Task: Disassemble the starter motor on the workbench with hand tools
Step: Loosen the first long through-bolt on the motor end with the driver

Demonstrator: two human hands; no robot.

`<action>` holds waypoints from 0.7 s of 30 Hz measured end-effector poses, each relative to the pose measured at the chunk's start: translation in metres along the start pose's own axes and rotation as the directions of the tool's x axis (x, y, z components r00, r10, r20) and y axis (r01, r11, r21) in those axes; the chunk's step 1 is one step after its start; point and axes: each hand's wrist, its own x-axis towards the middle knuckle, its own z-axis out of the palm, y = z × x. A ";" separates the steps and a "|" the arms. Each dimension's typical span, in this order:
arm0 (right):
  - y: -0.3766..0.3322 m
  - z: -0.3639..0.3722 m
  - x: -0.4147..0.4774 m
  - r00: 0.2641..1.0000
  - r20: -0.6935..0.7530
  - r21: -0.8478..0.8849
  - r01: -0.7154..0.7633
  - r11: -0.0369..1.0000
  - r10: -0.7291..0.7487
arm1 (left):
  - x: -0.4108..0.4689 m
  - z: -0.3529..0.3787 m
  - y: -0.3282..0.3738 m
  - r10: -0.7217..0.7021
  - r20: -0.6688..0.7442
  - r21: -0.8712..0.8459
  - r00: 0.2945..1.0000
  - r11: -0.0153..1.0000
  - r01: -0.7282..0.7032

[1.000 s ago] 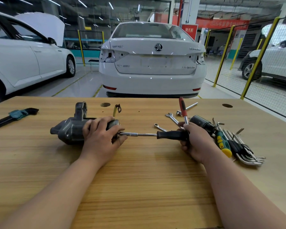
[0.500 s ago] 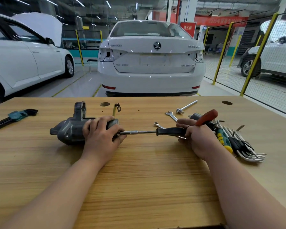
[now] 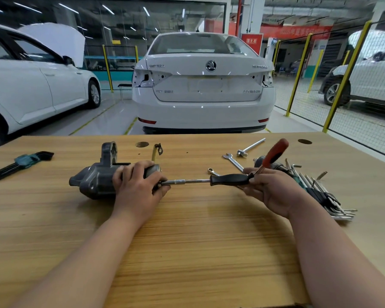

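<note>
Left of centre on the wooden bench (image 3: 187, 252) lies the grey cast-metal starter motor (image 3: 93, 181), on its side. The left hand (image 3: 138, 185) wraps over the end facing the bench's right edge. A black-handled driver with long chrome shaft (image 3: 229, 180) meets that end, its tip hidden by fingers. The right hand (image 3: 269, 187) curls round the handle's rear, where a red-handled lever (image 3: 276, 153) sticks up.

Risk: the long shaft tilts, so the tip slips and rounds the fastener. The unclamped motor may roll under torque.

Versus 1 s ago: the lever has swung from pointing at the far edge to leaning toward the right edge. The motor is unmoved.
</note>
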 end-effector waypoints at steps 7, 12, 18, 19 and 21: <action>0.001 0.002 -0.001 0.999 -0.034 -0.155 0.005 0.988 -0.010 | -0.001 -0.002 0.001 -0.017 0.006 -0.023 1.000 1.000 0.018; 0.007 0.011 0.000 0.980 -0.163 -0.445 0.029 0.895 -0.113 | -0.001 -0.001 0.000 -0.007 -0.007 -0.033 1.000 0.999 0.006; 0.008 0.009 0.003 0.962 -0.191 -0.542 0.064 0.838 -0.196 | 0.000 0.001 -0.005 0.013 -0.014 -0.010 1.000 1.000 -0.013; 0.009 0.008 0.003 0.963 -0.180 -0.535 0.075 0.841 -0.201 | 0.000 0.002 -0.006 0.015 -0.017 -0.005 1.000 1.000 -0.015; 0.010 0.007 0.004 0.968 -0.152 -0.515 0.094 0.852 -0.199 | 0.001 0.003 -0.007 0.014 -0.012 0.009 1.000 1.000 -0.014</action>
